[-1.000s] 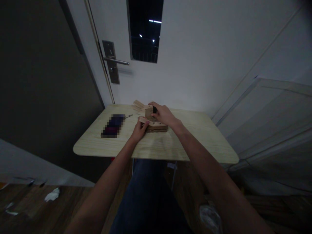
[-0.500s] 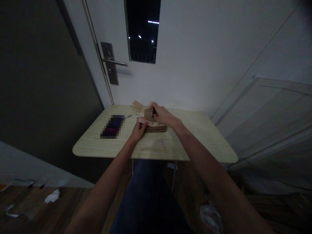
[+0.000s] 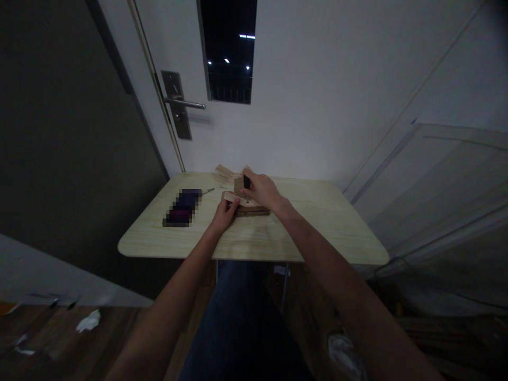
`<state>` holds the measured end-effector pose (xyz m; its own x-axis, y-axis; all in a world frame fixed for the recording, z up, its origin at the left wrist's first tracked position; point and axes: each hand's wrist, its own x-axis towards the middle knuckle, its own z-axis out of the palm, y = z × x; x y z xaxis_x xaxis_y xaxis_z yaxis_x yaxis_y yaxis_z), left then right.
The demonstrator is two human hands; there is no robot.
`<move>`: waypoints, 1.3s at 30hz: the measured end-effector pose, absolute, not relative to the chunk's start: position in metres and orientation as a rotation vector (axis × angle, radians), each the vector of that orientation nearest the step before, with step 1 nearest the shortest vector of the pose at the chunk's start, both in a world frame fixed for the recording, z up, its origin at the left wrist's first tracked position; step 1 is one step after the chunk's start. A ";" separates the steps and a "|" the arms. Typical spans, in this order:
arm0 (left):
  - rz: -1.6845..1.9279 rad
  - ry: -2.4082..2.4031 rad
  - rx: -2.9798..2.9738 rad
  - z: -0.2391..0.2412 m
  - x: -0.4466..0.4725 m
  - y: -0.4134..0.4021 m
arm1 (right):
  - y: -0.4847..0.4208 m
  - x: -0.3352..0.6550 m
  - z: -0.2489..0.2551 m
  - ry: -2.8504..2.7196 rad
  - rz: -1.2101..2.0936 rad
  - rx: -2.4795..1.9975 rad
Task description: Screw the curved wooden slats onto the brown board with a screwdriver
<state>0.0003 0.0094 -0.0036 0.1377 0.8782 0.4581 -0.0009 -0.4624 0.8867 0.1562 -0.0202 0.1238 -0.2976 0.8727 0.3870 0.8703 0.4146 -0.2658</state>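
Note:
On the table, my left hand [image 3: 225, 216] is closed on the left end of a pale wooden piece [image 3: 230, 198], its thumb pressing on top. Brown cardboard-like layers [image 3: 253, 211] lie stacked beneath the wood. From the right, my right hand [image 3: 263, 189] grips the black handle of an upright tool, which looks like a screwdriver [image 3: 246, 182]. Below that handle, a small metal screw or shaft [image 3: 247, 200] meets the wood; the exact contact is too small to make out. A brown block [image 3: 238, 185] stands just behind the wooden piece.
More pale wooden strips [image 3: 224, 172] lie at the table's back edge. A small metal tool [image 3: 208, 191] sits beside a blurred-out dark item [image 3: 182, 208] on the left. Behind the table [image 3: 329, 233] is a white door with a lever handle [image 3: 190, 104].
The black handle has shifted slightly left and my right hand has turned a little around it. My left hand keeps its hold on the wood. The view has moved slightly.

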 end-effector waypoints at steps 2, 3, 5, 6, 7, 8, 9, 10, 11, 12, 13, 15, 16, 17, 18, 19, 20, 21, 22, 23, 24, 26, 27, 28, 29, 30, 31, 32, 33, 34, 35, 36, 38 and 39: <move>1.425 0.853 1.629 -0.004 0.001 0.010 | -0.021 0.154 0.123 -2.166 -0.033 -1.547; 1.423 0.851 1.628 -0.004 0.001 0.010 | -0.020 0.153 0.123 -2.160 -0.037 -1.561; 1.417 0.853 1.621 -0.005 0.001 0.010 | -0.019 0.152 0.122 -2.175 -0.004 -1.537; 1.415 0.856 1.619 -0.005 0.001 0.010 | -0.018 0.152 0.121 -2.190 0.039 -1.504; 1.415 0.863 1.620 -0.005 0.000 0.011 | -0.016 0.153 0.120 -2.202 0.095 -1.462; 1.415 0.871 1.625 -0.005 0.000 0.011 | -0.015 0.153 0.119 -2.209 0.158 -1.412; 1.417 0.879 1.632 -0.006 0.000 0.011 | -0.014 0.155 0.117 -2.211 0.217 -1.361; 1.417 0.884 1.639 -0.006 0.000 0.012 | -0.013 0.156 0.116 -2.210 0.263 -1.315; 1.414 0.885 1.648 -0.006 0.000 0.012 | -0.012 0.157 0.115 -2.207 0.297 -1.277; 1.409 0.883 1.656 -0.006 0.000 0.012 | -0.011 0.159 0.114 -2.203 0.320 -1.249; 1.409 0.882 1.662 -0.006 0.000 0.012 | -0.010 0.160 0.113 -2.196 0.334 -1.236; 1.416 0.882 1.672 -0.006 0.000 0.012 | -0.011 0.163 0.112 -2.171 0.337 -1.250; 1.421 0.883 1.673 -0.006 0.001 0.012 | -0.011 0.164 0.112 -2.153 0.333 -1.264; 1.427 0.884 1.671 -0.006 0.001 0.012 | -0.011 0.165 0.112 -2.132 0.326 -1.277; 1.430 0.881 1.668 -0.006 0.001 0.012 | -0.012 0.165 0.112 -2.111 0.316 -1.286; 1.429 0.878 1.666 -0.005 0.001 0.012 | -0.012 0.165 0.111 -2.094 0.306 -1.289; 1.428 0.875 1.664 -0.005 0.001 0.011 | -0.013 0.165 0.110 -2.084 0.292 -1.291; 1.428 0.874 1.663 -0.004 0.001 0.010 | -0.012 0.164 0.108 -2.077 0.269 -1.296; 1.426 0.874 1.665 -0.004 0.001 0.010 | -0.012 0.163 0.105 -2.072 0.233 -1.307; 1.424 0.877 1.668 -0.003 0.000 0.009 | -0.012 0.162 0.102 -2.067 0.192 -1.319; 1.423 0.880 1.673 -0.003 0.000 0.008 | -0.011 0.161 0.099 -2.058 0.153 -1.330; 1.421 0.881 1.685 -0.002 0.000 0.007 | -0.011 0.159 0.093 -2.030 0.125 -1.338; 1.422 0.880 1.688 -0.002 0.000 0.007 | -0.011 0.159 0.091 -2.015 0.143 -1.341; 1.423 0.877 1.688 -0.002 0.000 0.007 | -0.012 0.159 0.089 -2.005 0.180 -1.345; 1.423 0.874 1.686 -0.003 0.000 0.007 | -0.013 0.159 0.089 -2.003 0.217 -1.343; 1.421 0.873 1.683 -0.003 0.000 0.007 | -0.014 0.160 0.088 -2.007 0.246 -1.333; 1.415 0.872 1.681 -0.003 0.000 0.007 | -0.015 0.161 0.089 -2.019 0.261 -1.308; 1.412 0.872 1.678 -0.003 -0.001 0.007 | -0.015 0.162 0.089 -2.029 0.267 -1.270; 1.408 0.871 1.678 -0.004 -0.001 0.007 | -0.016 0.164 0.090 -2.040 0.278 -1.224; 1.407 0.870 1.681 -0.004 -0.001 0.007 | -0.016 0.165 0.090 -2.047 0.296 -1.176; 1.411 0.872 1.684 -0.004 -0.001 0.007 | -0.015 0.167 0.091 -2.052 0.320 -1.135; 1.413 0.875 1.687 -0.004 -0.001 0.006 | -0.015 0.168 0.091 -2.057 0.345 -1.105; 1.408 0.887 1.686 -0.004 0.000 0.006 | -0.013 0.170 0.091 -2.063 0.374 -1.067; 1.401 0.893 1.683 -0.004 0.000 0.005 | -0.012 0.171 0.091 -2.059 0.379 -1.053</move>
